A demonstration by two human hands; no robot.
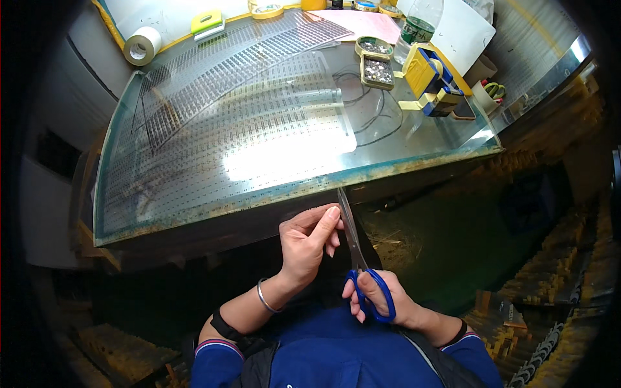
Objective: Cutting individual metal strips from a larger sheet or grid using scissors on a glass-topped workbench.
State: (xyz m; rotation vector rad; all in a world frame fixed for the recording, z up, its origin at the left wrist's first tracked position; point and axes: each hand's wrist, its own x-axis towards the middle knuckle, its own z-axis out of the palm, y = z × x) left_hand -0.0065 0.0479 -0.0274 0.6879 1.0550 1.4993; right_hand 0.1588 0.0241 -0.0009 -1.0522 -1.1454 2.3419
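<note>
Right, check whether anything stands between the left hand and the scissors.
Nothing visible does: the left hand, thumb and forefinger pinched, is right beside the blades of the scissors, which the right hand holds. Whether it touches them, I can't tell.

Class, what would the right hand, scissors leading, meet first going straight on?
Likely the glass tabletop's front edge, just ahead of the blue-handled scissors; depth is unclear, so they might pass over or under.
</note>
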